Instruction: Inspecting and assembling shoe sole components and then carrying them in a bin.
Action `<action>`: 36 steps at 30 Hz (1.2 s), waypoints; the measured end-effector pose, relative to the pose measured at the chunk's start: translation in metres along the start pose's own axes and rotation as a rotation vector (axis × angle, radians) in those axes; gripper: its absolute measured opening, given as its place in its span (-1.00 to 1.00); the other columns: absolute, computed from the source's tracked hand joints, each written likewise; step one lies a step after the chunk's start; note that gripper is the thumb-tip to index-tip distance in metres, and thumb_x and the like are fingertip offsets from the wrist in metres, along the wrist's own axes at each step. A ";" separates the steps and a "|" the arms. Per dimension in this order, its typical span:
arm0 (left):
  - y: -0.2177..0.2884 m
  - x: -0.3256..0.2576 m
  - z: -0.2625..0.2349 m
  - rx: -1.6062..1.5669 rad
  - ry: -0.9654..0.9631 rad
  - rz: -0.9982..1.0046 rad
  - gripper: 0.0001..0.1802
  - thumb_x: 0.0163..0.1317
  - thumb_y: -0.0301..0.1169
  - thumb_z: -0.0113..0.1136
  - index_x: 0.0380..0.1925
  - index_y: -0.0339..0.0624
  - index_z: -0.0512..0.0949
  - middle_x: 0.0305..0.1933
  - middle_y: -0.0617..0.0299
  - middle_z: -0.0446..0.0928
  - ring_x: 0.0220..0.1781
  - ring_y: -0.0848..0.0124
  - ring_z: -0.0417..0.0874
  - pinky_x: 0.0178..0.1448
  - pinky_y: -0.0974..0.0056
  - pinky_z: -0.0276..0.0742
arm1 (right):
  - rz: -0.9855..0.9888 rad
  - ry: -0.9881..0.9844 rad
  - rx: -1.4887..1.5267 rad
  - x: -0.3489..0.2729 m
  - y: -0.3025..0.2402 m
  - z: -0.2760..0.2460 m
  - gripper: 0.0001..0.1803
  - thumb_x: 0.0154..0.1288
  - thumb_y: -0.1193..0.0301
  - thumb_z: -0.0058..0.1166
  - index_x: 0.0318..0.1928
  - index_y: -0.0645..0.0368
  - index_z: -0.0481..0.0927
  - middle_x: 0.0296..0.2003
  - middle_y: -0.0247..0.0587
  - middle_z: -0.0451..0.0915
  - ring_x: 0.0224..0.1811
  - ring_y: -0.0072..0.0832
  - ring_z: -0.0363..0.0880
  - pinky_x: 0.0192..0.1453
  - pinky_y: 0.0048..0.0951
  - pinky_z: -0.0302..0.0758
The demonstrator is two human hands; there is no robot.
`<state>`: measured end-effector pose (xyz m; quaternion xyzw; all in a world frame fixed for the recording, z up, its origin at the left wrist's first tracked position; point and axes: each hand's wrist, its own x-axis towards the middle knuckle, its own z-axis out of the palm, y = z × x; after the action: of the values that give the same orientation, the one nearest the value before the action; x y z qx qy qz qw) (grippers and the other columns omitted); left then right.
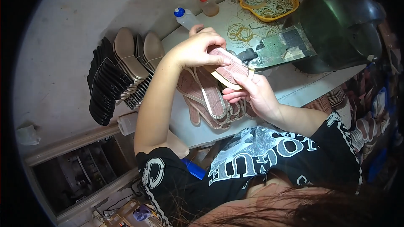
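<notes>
A pinkish shoe insole [225,70] with a pale edge is held up over the table between both hands. My left hand [200,48] grips its far end, thumb lying along the top face. At the near end my right hand [259,94] pinches it, thumb on top and fingers curled below. Beneath my hands lies a loose pile of similar pinkish insoles [214,96] with pale rims, partly hidden by the left forearm and the held one. A machine with a green flat plate [280,48] stands just beyond the held insole.
Bundled stacks of black and beige soles [126,67] stand left of the table. A yellow basket of rubber bands [269,4], loose bands [240,33], a blue-capped bottle [185,17] and a red-tipped bottle [207,6] sit at the back. More stacked soles [366,130] are at right.
</notes>
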<state>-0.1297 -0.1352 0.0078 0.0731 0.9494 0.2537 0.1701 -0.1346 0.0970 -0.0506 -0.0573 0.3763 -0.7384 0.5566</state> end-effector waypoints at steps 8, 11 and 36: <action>0.016 -0.020 0.004 -0.058 0.056 -0.064 -0.56 0.09 0.01 0.23 -0.40 -0.20 0.54 -0.58 0.08 0.48 -0.49 0.21 0.52 -0.30 0.19 0.40 | 0.055 0.003 -0.085 0.004 -0.013 -0.001 -0.56 0.47 0.18 -0.14 0.02 0.36 0.48 -0.25 0.01 0.64 -0.28 -0.39 0.70 -0.20 -0.52 0.65; 0.031 -0.029 0.010 -0.035 0.104 -0.168 -0.57 0.10 -0.01 0.21 -0.43 -0.22 0.54 -0.57 0.01 0.51 -0.50 0.12 0.55 -0.37 0.14 0.41 | 0.083 -0.014 -0.125 0.005 -0.016 -0.007 -0.52 0.45 0.13 -0.11 0.00 0.38 0.50 -0.25 0.00 0.65 -0.29 -0.38 0.71 -0.19 -0.49 0.66; 0.080 -0.033 0.083 -1.100 0.365 -0.742 -0.55 0.28 -0.04 0.12 -0.50 -0.25 0.58 -0.59 0.16 0.58 -0.66 0.40 0.56 -0.52 0.35 0.51 | 0.051 -0.133 -0.425 -0.016 -0.033 -0.051 -0.70 0.22 0.28 0.20 -0.22 0.30 0.63 -0.32 -0.22 0.65 -0.32 -0.57 0.62 -0.20 -0.53 0.55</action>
<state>-0.0652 -0.0359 -0.0094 -0.3976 0.6583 0.6320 0.0956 -0.1800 0.1391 -0.0612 -0.2124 0.4875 -0.6227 0.5740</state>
